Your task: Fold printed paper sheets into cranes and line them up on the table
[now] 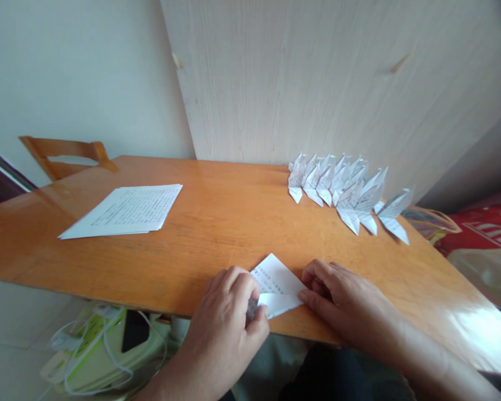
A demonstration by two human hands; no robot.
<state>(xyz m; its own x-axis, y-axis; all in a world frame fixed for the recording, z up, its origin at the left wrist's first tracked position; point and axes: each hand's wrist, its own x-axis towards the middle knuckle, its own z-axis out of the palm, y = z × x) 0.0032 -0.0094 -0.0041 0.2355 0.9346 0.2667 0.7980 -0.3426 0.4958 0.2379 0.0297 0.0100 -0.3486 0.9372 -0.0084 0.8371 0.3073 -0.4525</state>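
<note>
A small folded sheet of printed paper [276,278] lies near the table's front edge, its upper corner pointing away from me and a plain white flap turned up along its near side. My left hand [234,314] is closed on the paper's left end, thumb on the flap and curled fingers behind. At the right corner, my right hand [338,295] pinches the paper between thumb and bent fingers. Parts of both ends are covered by the fingers.
A stack of printed sheets [127,209] lies at the left. Several folded paper figures [353,195] stand in rows at the back right of the wooden table [217,223]. Beyond its right edge is a red bag [484,228]; a chair [69,150] stands at the far left.
</note>
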